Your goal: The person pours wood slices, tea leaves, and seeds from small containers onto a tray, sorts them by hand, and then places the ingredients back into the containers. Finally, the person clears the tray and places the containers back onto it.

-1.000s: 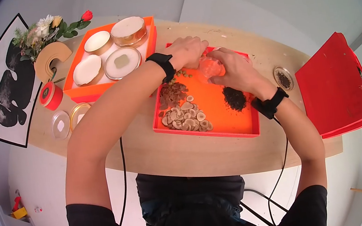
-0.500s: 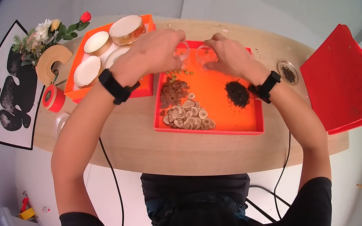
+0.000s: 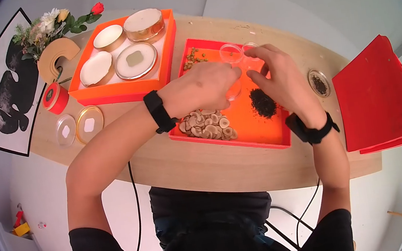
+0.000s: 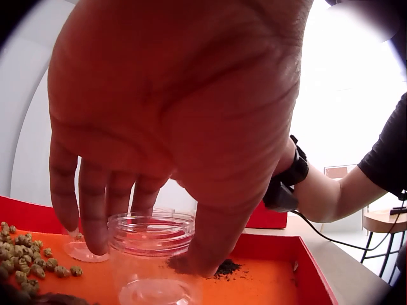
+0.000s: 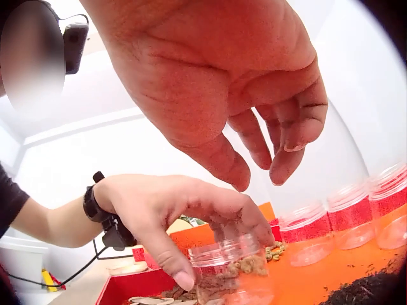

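My left hand (image 3: 205, 85) grips a clear screw-neck jar (image 4: 152, 273) between thumb and fingers, low over the orange floor of a red-rimmed tray (image 3: 235, 147). In the right wrist view the jar (image 5: 226, 270) stands upright. My right hand (image 3: 282, 79) hovers beside it with loosely bent fingers, holding nothing. Other clear jars (image 5: 308, 236) stand in a row along the tray's back. Dark dried shreds (image 3: 263, 103) lie below my right hand. Pale dried slices (image 3: 206, 126) lie at the front left, small greenish buds (image 3: 193, 57) at the back left. My left hand hides most of the brown flakes.
Left of the tray is an orange box (image 3: 124, 91) with round tins (image 3: 143, 24). Clear lids (image 3: 65, 130) and a red tin (image 3: 55, 98) lie farther left. On the right are a small dish of dark bits (image 3: 319, 83) and a red box (image 3: 377, 95).
My left hand has come from the tray's back toward its middle with a jar. The right hand has let go of a jar at the back and moved slightly right and nearer.
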Available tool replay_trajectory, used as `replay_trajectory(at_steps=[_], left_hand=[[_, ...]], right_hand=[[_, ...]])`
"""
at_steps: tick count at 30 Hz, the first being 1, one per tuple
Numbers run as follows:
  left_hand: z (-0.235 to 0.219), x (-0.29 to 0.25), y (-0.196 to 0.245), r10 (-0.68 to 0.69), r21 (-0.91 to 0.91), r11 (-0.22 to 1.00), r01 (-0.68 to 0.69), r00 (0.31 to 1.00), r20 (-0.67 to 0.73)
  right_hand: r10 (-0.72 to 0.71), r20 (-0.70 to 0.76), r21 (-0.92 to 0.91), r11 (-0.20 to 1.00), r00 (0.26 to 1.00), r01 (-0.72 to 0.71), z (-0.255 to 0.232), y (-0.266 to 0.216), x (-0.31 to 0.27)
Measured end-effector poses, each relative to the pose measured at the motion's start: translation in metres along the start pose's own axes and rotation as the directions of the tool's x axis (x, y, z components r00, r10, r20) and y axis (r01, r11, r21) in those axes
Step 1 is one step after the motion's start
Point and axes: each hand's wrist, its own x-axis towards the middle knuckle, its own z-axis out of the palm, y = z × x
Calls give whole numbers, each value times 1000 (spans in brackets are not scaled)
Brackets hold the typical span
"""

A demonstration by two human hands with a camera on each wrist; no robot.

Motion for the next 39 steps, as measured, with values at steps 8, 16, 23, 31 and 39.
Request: replay_trajectory(at_steps=[8,16,23,31,39], left_hand=[[-12,-1,-1,-21,-25,999,22,1000,21],[-62,-37,-22,-62,-6,998,62,972,-228],[-50,-49,-38,-90,-37,996,83,957,-276],[-56,-53,-54,-88,-8,996,90,950,-300],[-59,-50,-59,-209,61,971,232,943,-259]], right_hand=[[55,3,13,998,998,-55,-3,9,-7],[7,138,65,998,990,-16,14,-2,-10],[47,309,-88,996,950,-21,17,-9,-8],[18,157,-18,1000,987,-16,2,6,2],[53,226,6,998,973,-56,7,-10,14]])
